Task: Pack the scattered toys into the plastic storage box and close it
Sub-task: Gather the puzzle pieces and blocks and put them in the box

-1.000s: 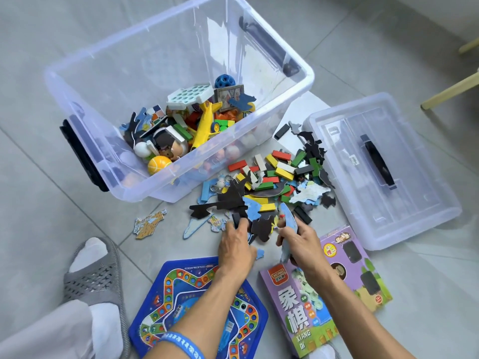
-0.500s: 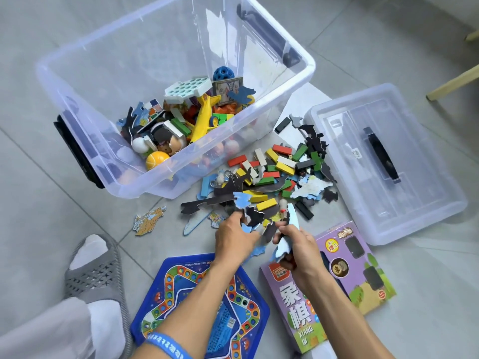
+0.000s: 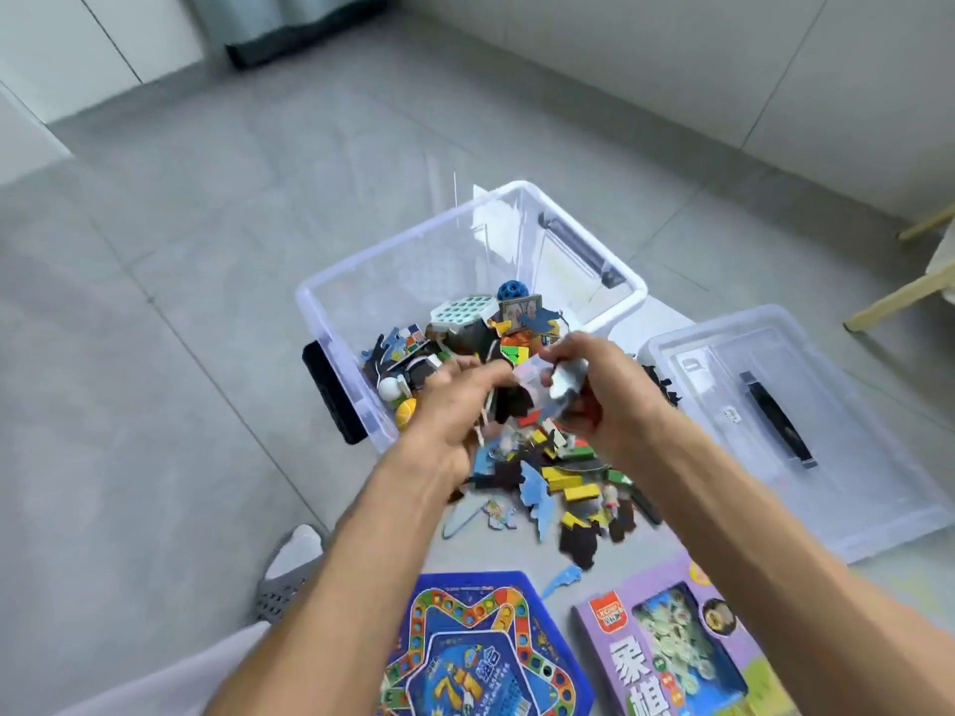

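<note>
Both hands, left hand point(image 3: 455, 400) and right hand point(image 3: 589, 385), grip puzzle pieces point(image 3: 560, 390) over the near rim of the box point(image 3: 362, 266), likely to drop them in; pile point(image 3: 563, 483) just before box, lid point(image 3: 806, 421) right of it.

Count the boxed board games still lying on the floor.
2. The blue hexagonal game box lies near the bottom edge under the left forearm; the purple chess box lies right of it. Both are partly cut off or covered; others may be hidden.
</note>
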Available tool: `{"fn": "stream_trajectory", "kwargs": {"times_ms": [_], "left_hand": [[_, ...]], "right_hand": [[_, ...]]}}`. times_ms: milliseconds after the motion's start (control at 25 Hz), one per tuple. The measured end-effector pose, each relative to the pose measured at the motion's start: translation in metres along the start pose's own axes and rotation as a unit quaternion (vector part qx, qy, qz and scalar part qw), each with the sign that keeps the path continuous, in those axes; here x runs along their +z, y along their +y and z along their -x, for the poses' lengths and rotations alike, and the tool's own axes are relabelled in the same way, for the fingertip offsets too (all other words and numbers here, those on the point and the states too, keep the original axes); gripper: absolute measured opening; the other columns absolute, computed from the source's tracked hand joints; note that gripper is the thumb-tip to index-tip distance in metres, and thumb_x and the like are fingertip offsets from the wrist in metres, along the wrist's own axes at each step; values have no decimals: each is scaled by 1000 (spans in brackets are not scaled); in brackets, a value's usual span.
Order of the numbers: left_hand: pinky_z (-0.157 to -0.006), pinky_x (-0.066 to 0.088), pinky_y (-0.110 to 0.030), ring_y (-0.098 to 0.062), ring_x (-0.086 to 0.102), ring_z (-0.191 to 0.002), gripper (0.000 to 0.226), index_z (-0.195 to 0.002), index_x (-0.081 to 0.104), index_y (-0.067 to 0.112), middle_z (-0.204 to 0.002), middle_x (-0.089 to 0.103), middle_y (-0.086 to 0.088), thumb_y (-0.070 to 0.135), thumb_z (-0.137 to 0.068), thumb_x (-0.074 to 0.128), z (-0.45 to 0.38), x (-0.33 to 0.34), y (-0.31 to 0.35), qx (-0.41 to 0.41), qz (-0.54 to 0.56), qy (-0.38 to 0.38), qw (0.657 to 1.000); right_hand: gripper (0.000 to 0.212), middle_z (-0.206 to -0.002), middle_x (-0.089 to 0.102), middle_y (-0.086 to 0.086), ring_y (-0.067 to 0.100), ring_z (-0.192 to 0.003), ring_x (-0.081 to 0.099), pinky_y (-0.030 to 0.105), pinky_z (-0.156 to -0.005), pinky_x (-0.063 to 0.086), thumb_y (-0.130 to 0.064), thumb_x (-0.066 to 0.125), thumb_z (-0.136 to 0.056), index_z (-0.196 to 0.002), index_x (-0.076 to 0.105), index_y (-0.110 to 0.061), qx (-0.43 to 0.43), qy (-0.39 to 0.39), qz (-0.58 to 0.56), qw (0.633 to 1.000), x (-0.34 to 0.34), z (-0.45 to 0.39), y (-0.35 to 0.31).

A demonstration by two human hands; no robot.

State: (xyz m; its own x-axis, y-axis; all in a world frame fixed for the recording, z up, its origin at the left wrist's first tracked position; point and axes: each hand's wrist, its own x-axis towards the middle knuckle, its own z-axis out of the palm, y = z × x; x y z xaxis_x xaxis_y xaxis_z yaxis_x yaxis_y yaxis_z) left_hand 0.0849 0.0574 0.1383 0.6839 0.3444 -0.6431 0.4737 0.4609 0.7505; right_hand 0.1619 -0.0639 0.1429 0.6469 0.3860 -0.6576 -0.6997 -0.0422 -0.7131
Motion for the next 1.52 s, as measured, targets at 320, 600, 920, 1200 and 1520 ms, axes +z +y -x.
{"fn": "stream_trajectory", "kwargs": {"times_ms": [320, 600, 920, 1200, 1520], "left_hand": [[-51, 47, -24, -20, 61, -66, 12, -92, 66, 12, -89, 68, -14, 21, -90, 58, 5, -67, 21, 174, 172, 204, 948], [-85, 48, -36, -29, 59, -103, 26, -109, 62, 21, -112, 62, -7, 23, -83, 61, -76, -126, -173, -56, -200, 361, 909], [-79, 51, -35, -26, 60, -86, 40, -97, 56, 23, -99, 63, -2, 30, -66, 81, -131, -165, -213, -65, -384, 299, 871], [-55, 42, -30, -13, 55, -61, 22, -75, 63, 14, -68, 64, -1, 32, -87, 66, -81, -75, -227, 34, -348, 101, 931], [-67, 55, -38, -17, 66, -73, 12, -96, 70, 18, -87, 73, -8, 26, -94, 61, -111, -5, -207, -58, -60, -4, 996]], "right_hand": [[50, -123, 65, 14, 29, -98, 66, 43, -89, 55, -47, 43, -100, -118, 61, -4, -33, -7, 64, 997, 42, -24, 6], [22, -82, 73, 5, 20, -67, 65, 33, -60, 50, -24, 53, -97, -87, 69, -12, -19, 19, 331, 943, -29, -43, 161], [47, -133, 56, 9, 35, -120, 52, 49, -90, 46, -31, 72, -78, -119, 57, -17, -234, 123, 711, 651, -95, -108, 230], [38, -100, 67, 5, 29, -90, 55, 39, -73, 41, -24, 67, -82, -117, 59, -15, -265, 155, 681, 664, -66, -146, 229], [27, -74, 67, -3, 13, -65, 60, 33, -65, 56, -4, 47, -100, -108, 67, -20, -60, -3, 145, 988, -89, -90, 223]]}}
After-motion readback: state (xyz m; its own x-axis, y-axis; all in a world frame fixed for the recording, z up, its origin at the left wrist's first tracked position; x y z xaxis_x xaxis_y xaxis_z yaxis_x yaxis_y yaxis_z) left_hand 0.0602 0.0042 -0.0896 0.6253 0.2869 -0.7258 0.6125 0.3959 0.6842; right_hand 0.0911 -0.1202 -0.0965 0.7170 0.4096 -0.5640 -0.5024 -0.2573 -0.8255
